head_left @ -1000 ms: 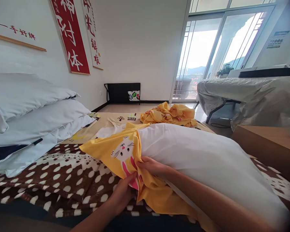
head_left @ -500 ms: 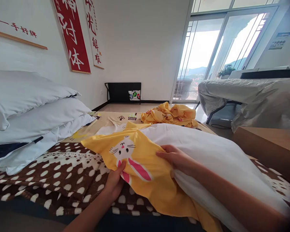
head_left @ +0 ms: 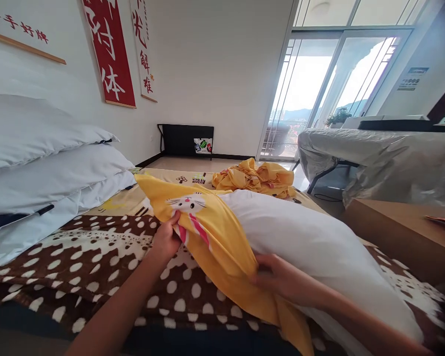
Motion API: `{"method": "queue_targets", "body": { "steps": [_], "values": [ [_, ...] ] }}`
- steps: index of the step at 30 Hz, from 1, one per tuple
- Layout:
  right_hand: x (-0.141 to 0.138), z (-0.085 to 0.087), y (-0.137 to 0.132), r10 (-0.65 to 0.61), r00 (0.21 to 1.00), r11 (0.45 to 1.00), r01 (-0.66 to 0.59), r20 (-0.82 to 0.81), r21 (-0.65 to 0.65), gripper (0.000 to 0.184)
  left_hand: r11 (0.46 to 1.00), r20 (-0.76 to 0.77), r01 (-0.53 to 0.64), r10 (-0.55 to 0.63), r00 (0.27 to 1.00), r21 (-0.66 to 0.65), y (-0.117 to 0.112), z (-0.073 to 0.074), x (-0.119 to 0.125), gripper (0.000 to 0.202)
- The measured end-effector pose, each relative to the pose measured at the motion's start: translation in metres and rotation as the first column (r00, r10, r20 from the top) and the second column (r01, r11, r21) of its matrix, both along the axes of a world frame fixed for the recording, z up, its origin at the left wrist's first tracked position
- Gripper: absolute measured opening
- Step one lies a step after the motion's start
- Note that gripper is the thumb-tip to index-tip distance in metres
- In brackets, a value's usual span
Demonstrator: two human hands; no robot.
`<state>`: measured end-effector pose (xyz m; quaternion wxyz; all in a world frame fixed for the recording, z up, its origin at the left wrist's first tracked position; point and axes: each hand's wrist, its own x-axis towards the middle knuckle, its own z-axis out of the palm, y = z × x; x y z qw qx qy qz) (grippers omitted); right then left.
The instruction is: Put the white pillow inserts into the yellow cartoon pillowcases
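Note:
A yellow pillowcase (head_left: 222, 237) printed with a white rabbit with pink ears lies over the near-left end of a plump white pillow (head_left: 307, 227). My left hand (head_left: 166, 240) pinches the cloth beside the rabbit's ears, thumb on top. At the edge of the yellow cloth, against the pillow, my right hand (head_left: 276, 277) is closed on the fabric; its fingertips are partly hidden. One corner of the case points up to the left, and a loose flap hangs toward the bed's near edge. How far the pillow reaches inside the case is hidden.
A brown blanket with white dots (head_left: 111, 269) covers the near bed. White pillows (head_left: 59, 170) are stacked at left. Crumpled yellow bedding (head_left: 254, 178) lies behind the pillow. At right stand a cardboard box (head_left: 400, 232) and a plastic-covered table (head_left: 374, 153).
My left hand has moved up and left, drawing the pillowcase corner with it. My right hand has slid down along the cloth's edge. The rabbit print now looks more folded. The camera view has shifted slightly.

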<state>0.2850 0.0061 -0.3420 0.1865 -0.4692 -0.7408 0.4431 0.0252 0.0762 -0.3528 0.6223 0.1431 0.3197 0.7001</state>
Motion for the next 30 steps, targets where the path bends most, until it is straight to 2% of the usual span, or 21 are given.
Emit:
{"method": "queue_targets", "body": {
  "steps": [2, 4, 6, 9, 11, 13, 15, 18, 20, 22, 25, 26, 27, 28, 29, 30],
  "values": [
    [0.006, 0.007, 0.006, -0.014, 1.0, 0.999, 0.014, -0.007, 0.042, 0.029, 1.0, -0.007, -0.02, 0.021, 1.0, 0.024, 0.013, 0.004, -0.002, 0.034],
    [0.017, 0.015, 0.009, -0.059, 0.998, 0.996, 0.059, -0.002, 0.065, 0.031, 0.999, -0.035, -0.038, 0.039, 0.999, 0.02, 0.016, -0.003, -0.006, 0.033],
    [0.029, 0.024, 0.009, -0.125, 0.992, 0.991, 0.125, -0.002, 0.046, 0.033, 0.999, -0.073, -0.039, 0.039, 0.997, 0.003, 0.008, -0.017, -0.011, 0.033],
    [0.034, 0.036, 0.004, -0.153, 0.988, 0.984, 0.156, 0.034, -0.088, 0.032, 0.997, -0.139, -0.011, 0.001, 0.99, -0.071, -0.022, -0.043, -0.015, 0.034],
    [0.021, 0.041, 0.003, -0.102, 0.993, 0.976, 0.111, 0.055, -0.189, 0.029, 0.988, -0.198, 0.017, -0.047, 0.979, -0.152, -0.045, -0.057, -0.016, 0.036],
    [-0.004, 0.044, 0.007, -0.039, 0.999, 0.963, 0.042, 0.017, -0.267, 0.024, 0.977, -0.267, 0.054, -0.11, 0.957, -0.209, -0.064, -0.066, -0.017, 0.038],
    [-0.031, 0.046, 0.019, -0.025, 0.998, 0.957, 0.009, -0.05, -0.29, 0.019, 0.969, -0.351, 0.078, -0.159, 0.923, -0.233, -0.075, -0.072, -0.02, 0.038],
    [-0.055, 0.046, 0.044, -0.136, 0.99, 0.978, 0.131, -0.021, -0.165, 0.013, 0.968, -0.464, 0.091, -0.193, 0.865, -0.233, -0.082, -0.075, -0.029, 0.037],
    [-0.054, 0.045, 0.058, -0.203, 0.975, 0.976, 0.208, 0.085, -0.057, 0.013, 0.959, -0.499, 0.122, -0.24, 0.832, -0.257, -0.085, -0.074, -0.033, 0.038],
    [-0.042, 0.046, 0.068, -0.146, 0.968, 0.984, 0.163, 0.204, -0.069, 0.014, 0.939, -0.505, 0.162, -0.303, 0.808, -0.303, -0.088, -0.073, -0.035, 0.039],
    [-0.019, 0.06, 0.088, 0.084, 0.958, 0.978, -0.026, 0.274, -0.207, 0.017, 0.916, -0.493, 0.206, -0.363, 0.791, -0.344, -0.095, -0.072, -0.031, 0.043],
    [-0.012, 0.067, 0.1, 0.111, 0.953, 0.981, -0.06, 0.281, -0.183, 0.02, 0.912, -0.494, 0.215, -0.375, 0.784, -0.35, -0.098, -0.072, -0.03, 0.044],
    [-0.005, 0.074, 0.115, 0.086, 0.946, 0.993, -0.058, 0.311, -0.099, 0.021, 0.909, -0.504, 0.224, -0.386, 0.773, -0.352, -0.1, -0.073, -0.029, 0.046],
    [0.002, 0.08, 0.134, 0.012, 0.935, 0.999, -0.027, 0.355, 0.039, 0.023, 0.906, -0.519, 0.235, -0.398, 0.756, -0.352, -0.102, -0.074, -0.029, 0.049],
    [0.008, 0.084, 0.154, -0.108, 0.91, 0.976, 0.021, 0.399, 0.216, 0.025, 0.902, -0.536, 0.243, -0.411, 0.738, -0.357, -0.103, -0.076, -0.029, 0.051],
    [0.013, 0.085, 0.174, -0.24, 0.867, 0.921, 0.062, 0.437, 0.384, 0.029, 0.897, -0.549, 0.245, -0.422, 0.722, -0.368, -0.104, -0.078, -0.03, 0.054]
  ]
}}
